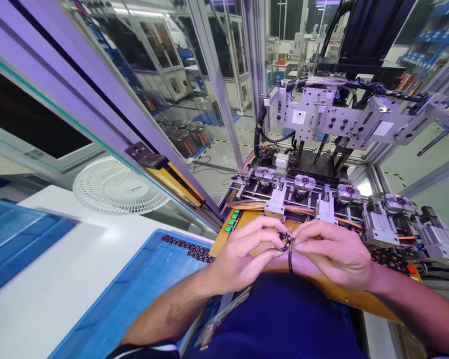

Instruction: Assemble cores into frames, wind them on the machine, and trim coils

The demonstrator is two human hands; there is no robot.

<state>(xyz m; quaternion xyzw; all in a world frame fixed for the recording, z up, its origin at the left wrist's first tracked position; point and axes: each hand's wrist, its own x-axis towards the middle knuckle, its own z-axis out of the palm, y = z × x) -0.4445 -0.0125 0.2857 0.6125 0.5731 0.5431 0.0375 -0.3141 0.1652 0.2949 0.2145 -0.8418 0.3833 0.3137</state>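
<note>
My left hand point(243, 257) pinches a small round stator point(285, 241), dark with coppery windings, between thumb and fingers above the front of the orange-brown panel point(303, 264). Close against its right side, my right hand point(333, 252) is closed in a pinch; the tiny thing at its fingertips, perhaps a wire end, is too small to make out. A thin black cord-like piece point(291, 262) hangs below those fingertips. Behind both hands stands a row of machine fixtures, with similar stators seated on some, such as the one on the second fixture point(304, 181).
At the left, a blue tray point(134, 294) carries rows of small stators point(189, 248). More stators point(387, 259) lie beyond my right wrist. Green buttons point(231, 222) line the panel's left edge. A metal machine head point(344, 119) overhangs the fixtures. A white fan point(121, 187) stands left.
</note>
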